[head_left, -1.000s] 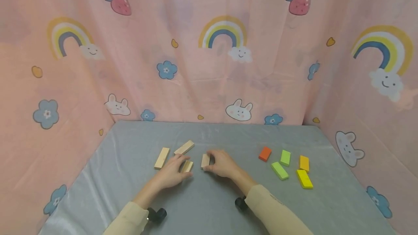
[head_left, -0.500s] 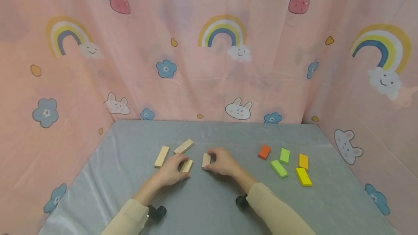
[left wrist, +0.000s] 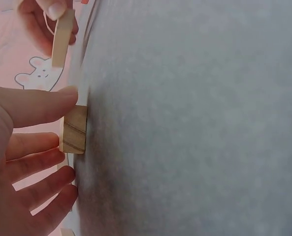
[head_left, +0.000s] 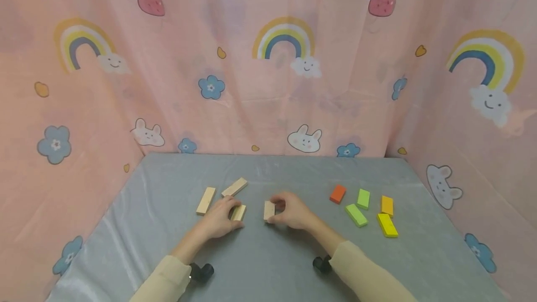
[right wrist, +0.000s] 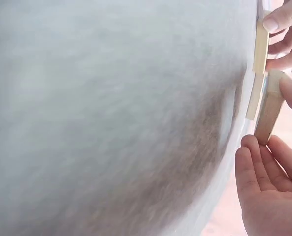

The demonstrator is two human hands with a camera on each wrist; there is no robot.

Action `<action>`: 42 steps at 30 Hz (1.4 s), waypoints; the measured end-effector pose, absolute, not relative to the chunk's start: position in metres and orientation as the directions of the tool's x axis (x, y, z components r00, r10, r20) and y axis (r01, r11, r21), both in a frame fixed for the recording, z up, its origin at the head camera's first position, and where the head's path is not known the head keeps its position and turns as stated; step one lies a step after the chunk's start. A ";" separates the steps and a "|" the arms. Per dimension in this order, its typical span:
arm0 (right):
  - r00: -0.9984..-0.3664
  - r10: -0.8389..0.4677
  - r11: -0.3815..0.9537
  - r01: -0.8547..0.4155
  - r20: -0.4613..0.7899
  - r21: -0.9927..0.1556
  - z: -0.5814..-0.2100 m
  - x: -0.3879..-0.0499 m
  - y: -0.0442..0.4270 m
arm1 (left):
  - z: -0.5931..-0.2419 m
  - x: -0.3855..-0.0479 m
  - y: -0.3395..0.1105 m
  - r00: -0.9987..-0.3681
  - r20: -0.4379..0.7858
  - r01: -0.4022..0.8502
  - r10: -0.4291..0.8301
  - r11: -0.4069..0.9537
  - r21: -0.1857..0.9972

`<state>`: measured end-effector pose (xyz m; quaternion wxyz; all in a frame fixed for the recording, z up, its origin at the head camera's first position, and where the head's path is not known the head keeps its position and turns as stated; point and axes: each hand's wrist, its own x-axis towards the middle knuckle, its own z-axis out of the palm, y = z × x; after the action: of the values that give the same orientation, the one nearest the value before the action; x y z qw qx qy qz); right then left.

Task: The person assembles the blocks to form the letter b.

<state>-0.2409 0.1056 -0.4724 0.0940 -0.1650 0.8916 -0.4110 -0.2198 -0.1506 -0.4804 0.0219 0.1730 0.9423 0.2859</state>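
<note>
right hand (head_left: 294, 211) gripped a first wooden block (head_left: 268, 211), thumb at its near end and fingertips at its far end. the block was located near the middle of the grey cloth (head_left: 260, 260); in the right wrist view it appeared raised off that surface. at nine o'clock from it, the left hand (head_left: 217, 220) pinched a second wooden block (head_left: 238, 213), which lay against the cloth and bore dark grain lines. a third wooden block (head_left: 234, 187) lay at twelve o'clock from the second, its long axis running from two to eight o'clock. a fourth wooden block (head_left: 206, 201) lay at about ten o'clock from the second, near the left hand.

at three o'clock from the first block, well apart, lay five painted blocks: red-orange block (head_left: 337, 194) at the group's ten o'clock, two light-green blocks (head_left: 356, 215) near its centre, orange block (head_left: 387, 205) at three o'clock, yellow block (head_left: 387, 225) at four o'clock. a pink printed curtain (head_left: 260, 111) rose at twelve o'clock.
</note>
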 end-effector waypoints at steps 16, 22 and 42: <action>-0.896 -0.443 0.581 -0.262 -0.029 -0.770 -0.479 -0.201 0.119 | -0.483 -0.221 -0.151 -0.937 0.046 0.315 0.346 0.781 0.539; -0.877 -0.478 0.576 -0.276 -0.043 -0.769 -0.480 -0.191 0.115 | -0.484 -0.224 -0.151 -0.934 0.051 0.325 0.353 0.784 0.528; -0.858 -0.507 0.628 -0.304 -0.079 -0.717 -0.472 -0.176 0.110 | -0.478 -0.225 -0.152 -0.929 0.051 0.338 0.368 0.781 0.524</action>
<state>-0.1760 0.1102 -0.4718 0.1380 -0.2274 0.8915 -0.3668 -0.2247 -0.1519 -0.4779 0.0269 0.1871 0.9434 0.2726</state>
